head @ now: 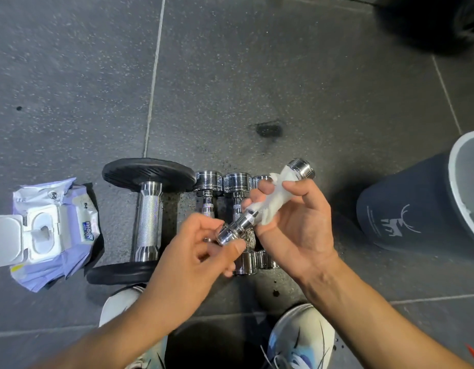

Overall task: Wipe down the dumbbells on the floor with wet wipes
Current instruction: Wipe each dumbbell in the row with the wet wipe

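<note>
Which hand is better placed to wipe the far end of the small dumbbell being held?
Right. The right hand holds the wipe wrapped round the dumbbell handle, just short of the far end. The left hand only pinches the near end, steadying it.

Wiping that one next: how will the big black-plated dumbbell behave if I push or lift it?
Probably heavy: the black-plated dumbbell dwarfs the small chrome dumbbells beside it. Its round plates stand on edge, so a push may roll it. The knurled handle should resist slipping.
</note>
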`<control>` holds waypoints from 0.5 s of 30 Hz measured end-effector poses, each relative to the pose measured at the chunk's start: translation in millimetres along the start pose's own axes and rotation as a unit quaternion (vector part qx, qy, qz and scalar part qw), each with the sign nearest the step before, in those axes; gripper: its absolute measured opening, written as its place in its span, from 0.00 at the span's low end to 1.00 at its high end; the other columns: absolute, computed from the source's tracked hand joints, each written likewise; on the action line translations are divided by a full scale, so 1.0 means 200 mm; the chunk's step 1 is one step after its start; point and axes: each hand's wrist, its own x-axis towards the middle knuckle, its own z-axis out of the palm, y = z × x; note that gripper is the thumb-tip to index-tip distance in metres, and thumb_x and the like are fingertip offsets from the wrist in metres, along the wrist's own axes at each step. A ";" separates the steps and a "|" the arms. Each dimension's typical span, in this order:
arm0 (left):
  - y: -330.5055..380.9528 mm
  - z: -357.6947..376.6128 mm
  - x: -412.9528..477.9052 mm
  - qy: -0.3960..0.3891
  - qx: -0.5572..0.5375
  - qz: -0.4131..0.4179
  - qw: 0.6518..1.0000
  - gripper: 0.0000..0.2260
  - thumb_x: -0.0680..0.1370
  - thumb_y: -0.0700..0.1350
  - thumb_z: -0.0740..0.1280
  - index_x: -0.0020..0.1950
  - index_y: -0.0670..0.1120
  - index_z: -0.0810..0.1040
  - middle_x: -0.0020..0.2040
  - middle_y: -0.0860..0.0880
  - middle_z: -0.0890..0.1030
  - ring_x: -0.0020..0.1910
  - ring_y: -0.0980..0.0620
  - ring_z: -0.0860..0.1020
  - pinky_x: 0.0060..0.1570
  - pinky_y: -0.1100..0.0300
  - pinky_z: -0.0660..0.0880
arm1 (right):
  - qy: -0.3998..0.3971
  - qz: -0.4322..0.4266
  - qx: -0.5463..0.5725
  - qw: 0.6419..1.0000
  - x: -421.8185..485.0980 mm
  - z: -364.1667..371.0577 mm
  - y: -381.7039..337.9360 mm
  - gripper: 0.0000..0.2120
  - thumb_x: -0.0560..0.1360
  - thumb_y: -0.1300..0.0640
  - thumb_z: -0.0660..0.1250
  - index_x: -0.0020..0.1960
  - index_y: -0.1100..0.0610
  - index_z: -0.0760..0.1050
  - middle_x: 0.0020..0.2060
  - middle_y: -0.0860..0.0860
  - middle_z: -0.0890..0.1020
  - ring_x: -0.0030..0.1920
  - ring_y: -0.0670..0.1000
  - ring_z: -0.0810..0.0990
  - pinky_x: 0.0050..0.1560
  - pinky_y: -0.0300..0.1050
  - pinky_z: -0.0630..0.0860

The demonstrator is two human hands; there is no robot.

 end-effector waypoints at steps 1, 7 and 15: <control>0.03 0.01 0.00 -0.020 -0.067 -0.041 0.997 0.17 0.75 0.52 0.74 0.57 0.44 0.74 0.39 0.42 0.82 0.34 0.45 0.82 0.39 0.58 0.79 | -0.008 0.010 -0.005 1.000 -0.01 0.00 0.00 0.14 0.65 0.59 0.72 0.45 0.57 0.69 0.40 0.52 0.71 0.42 0.53 0.70 0.58 0.50 0.65; 0.11 0.05 0.02 -0.093 -0.393 -0.268 0.875 0.19 0.81 0.57 0.63 0.51 0.40 0.78 0.36 0.41 0.75 0.27 0.50 0.67 0.27 0.57 0.69 | -0.023 0.024 0.018 0.999 -0.03 0.03 0.02 0.07 0.70 0.58 0.65 0.45 0.57 0.68 0.40 0.51 0.70 0.40 0.51 0.71 0.56 0.47 0.66; -0.02 0.02 0.03 0.019 0.080 0.066 0.994 0.17 0.73 0.54 0.74 0.56 0.59 0.71 0.49 0.52 0.80 0.44 0.54 0.81 0.46 0.59 0.78 | -0.003 0.052 -0.011 0.999 0.00 -0.01 0.04 0.11 0.68 0.56 0.69 0.45 0.58 0.69 0.40 0.54 0.68 0.44 0.54 0.72 0.56 0.47 0.67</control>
